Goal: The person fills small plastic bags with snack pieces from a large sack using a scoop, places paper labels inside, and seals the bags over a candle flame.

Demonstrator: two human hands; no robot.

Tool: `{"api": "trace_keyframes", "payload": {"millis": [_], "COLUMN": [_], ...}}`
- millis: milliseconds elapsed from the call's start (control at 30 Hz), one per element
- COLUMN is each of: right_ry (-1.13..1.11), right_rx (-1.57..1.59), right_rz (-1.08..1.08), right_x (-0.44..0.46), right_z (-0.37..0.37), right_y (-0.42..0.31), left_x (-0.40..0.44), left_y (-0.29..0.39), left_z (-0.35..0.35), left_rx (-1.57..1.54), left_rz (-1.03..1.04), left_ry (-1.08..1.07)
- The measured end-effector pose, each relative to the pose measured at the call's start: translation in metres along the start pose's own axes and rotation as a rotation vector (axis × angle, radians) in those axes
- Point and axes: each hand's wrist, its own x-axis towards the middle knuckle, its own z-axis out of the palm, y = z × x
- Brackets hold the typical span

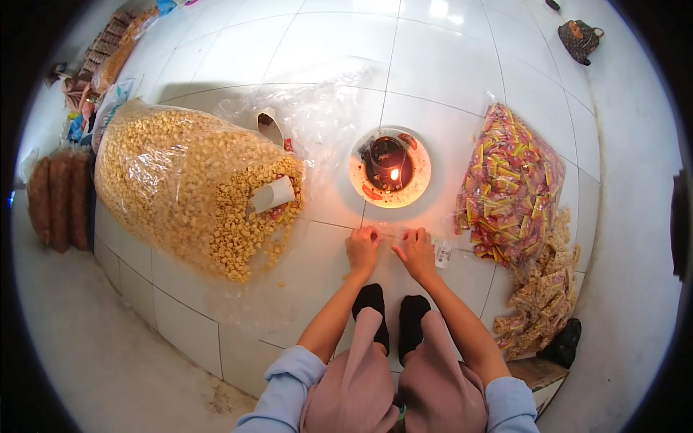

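Both hands are in front of me, just below a white plate [419,183] on the tiled floor. My left hand [362,250] is closed, its fingertips pinching one side of a small clear plastic bag [388,237]. At the other side of the bag, my right hand [414,252] grips it between thumb and fingers. The bag is see-through and its contents cannot be made out. On the plate stands a dark, sooty burner [388,153] with a small lit flame [395,174]. A small white printed packet [442,252] lies beside my right hand.
At left, a large clear sack of ring-shaped snacks [170,166] lies open with a white scoop [273,195] in it. A white cup [270,124] rests behind. At right are a bag of red-and-yellow sachets [509,187] and several filled snack packets [538,307].
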Motion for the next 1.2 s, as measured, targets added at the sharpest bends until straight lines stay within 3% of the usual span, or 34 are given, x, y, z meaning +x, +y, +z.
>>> {"api": "trace_keyframes", "payload": {"millis": [233,300,467,533,567,633,733,867,967,1067,1133,1200], "right_ry": [0.011,0.015,-0.065,-0.239,-0.216,-0.491,-0.339,-0.038,0.199,0.438,0.49,0.538], "right_rx": [0.013,0.004,0.003,0.715,0.713,1.561,1.822,1.779,1.224,0.985,0.887,0.799], "right_rz": [0.006,0.013,0.107,0.272,0.249,0.397,0.1,-0.123,-0.112,-0.221,-0.224,-0.223], "right_x": [0.001,0.001,0.003,0.012,0.012,0.005,0.011,0.006,-0.005,-0.005,-0.012,-0.016], "right_z": [-0.001,-0.001,-0.003,-0.014,-0.03,-0.106,-0.179,-0.28,-0.342,-0.356,-0.359,-0.348], "right_y": [0.002,0.001,0.0,-0.007,-0.016,-0.063,-0.095,-0.125,-0.148,-0.155,-0.167,-0.173], "left_x": [-0.007,-0.008,-0.013,-0.017,-0.02,-0.025,-0.032,-0.041,-0.045,-0.056,-0.062,-0.07], "left_y": [-0.002,-0.006,0.014,0.04,0.053,0.08,0.124,0.175,0.204,0.22,0.234,0.244], "left_z": [-0.012,-0.027,-0.088,-0.118,-0.133,-0.158,-0.196,-0.245,-0.265,-0.285,-0.297,-0.31], "left_rx": [-0.128,-0.503,-0.883,-1.037,-1.066,-1.101,-1.109,-1.106,-1.143,-1.115,-0.301,-0.404], "left_rz": [-0.096,-0.227,-0.101,-0.027,0.039,0.148,0.32,0.457,0.529,0.514,0.612,0.661], "left_ry": [0.152,0.153,0.206,0.216,0.183,0.153,0.166,0.15,0.141,0.069,0.687,0.699]}}
